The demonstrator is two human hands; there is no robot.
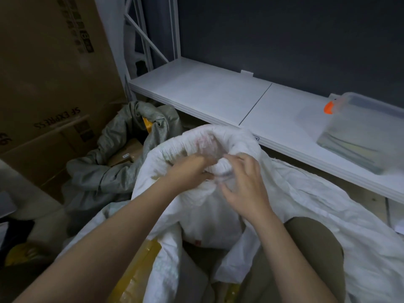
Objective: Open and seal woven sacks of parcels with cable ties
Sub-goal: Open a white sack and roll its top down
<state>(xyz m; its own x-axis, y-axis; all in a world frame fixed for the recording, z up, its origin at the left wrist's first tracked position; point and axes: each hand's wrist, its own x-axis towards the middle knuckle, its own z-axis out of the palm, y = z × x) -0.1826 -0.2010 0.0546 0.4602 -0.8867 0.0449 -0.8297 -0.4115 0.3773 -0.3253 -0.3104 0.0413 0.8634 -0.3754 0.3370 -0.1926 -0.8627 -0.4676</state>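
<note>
- White woven sack (218, 204) sits right in front of the knees, its mouth bunched up under both hands.
- Left hand (188, 169) grasps the gathered neck; right hand (244, 182) hovers with fingers spread, its grip released.
- My guess: twist the bunch tight before any cable tie goes on; no tie visible yet.
- Room's tight: grey sack (122, 154) and cardboard box (54, 84) to the left, white shelf (218, 95) edge just behind.
</note>
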